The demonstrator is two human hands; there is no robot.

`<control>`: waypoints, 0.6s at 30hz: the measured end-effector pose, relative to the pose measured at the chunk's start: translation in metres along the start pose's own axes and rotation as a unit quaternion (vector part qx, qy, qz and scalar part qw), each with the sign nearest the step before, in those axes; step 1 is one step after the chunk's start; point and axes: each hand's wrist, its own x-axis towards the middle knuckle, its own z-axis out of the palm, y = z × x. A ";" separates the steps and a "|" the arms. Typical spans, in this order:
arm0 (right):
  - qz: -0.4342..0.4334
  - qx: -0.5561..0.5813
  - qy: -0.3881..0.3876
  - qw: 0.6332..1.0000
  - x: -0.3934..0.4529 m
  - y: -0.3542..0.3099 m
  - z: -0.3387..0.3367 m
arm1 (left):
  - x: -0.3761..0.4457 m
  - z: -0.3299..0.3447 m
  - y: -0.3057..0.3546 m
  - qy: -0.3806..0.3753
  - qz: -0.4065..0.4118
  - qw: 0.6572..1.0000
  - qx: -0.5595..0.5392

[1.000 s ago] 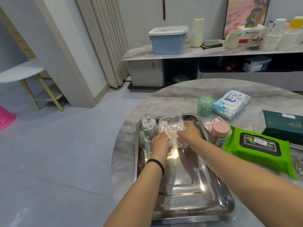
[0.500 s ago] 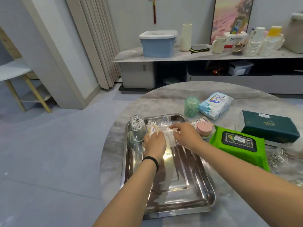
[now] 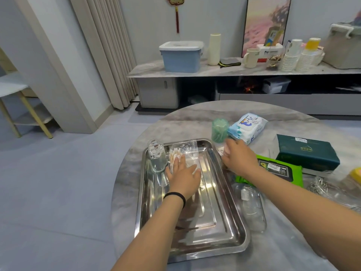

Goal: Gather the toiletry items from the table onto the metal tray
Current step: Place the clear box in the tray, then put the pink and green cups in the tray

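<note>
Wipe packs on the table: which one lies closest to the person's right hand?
The green wipe pack with the black label; the right hand overlaps its near corner, whereas the white-and-blue pack lies farther back.

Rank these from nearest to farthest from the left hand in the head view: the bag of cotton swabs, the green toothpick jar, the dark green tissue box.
From the left hand:
1. Bag of cotton swabs, under its fingers, in the metal tray.
2. Green toothpick jar, beyond the tray's far right corner.
3. Dark green tissue box, far right on the table.
</note>
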 end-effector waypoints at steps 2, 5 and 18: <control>-0.015 0.006 0.067 0.998 0.000 -0.008 -0.004 | 0.003 0.002 -0.005 -0.009 0.010 1.000 0.023; -0.053 0.047 0.126 0.990 0.005 -0.023 -0.009 | 0.003 0.003 -0.009 -0.014 0.000 0.999 0.035; -0.098 0.167 -0.014 0.981 0.050 -0.077 0.045 | 0.007 0.002 -0.017 0.014 -0.051 0.997 0.064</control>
